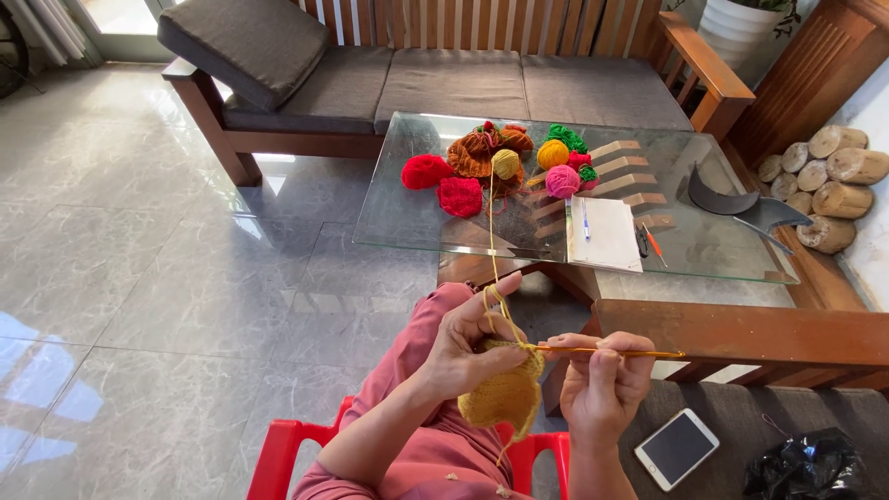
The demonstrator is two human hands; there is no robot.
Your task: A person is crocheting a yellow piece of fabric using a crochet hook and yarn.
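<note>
Left hand (468,347) pinches the yellow knitted piece (503,393); right hand (602,375) grips the orange crochet hook (616,352), lying sideways, tip toward the left hand.

At the bottom edge of the frame, the red plastic chair (287,454) and both forearms are cut off. The left hand (468,347) covers the top of the mustard-yellow crocheted piece (505,396); the hook's tip is hidden there. The black plastic bag (806,468) at lower right is cropped, contents indiscernible.
</note>
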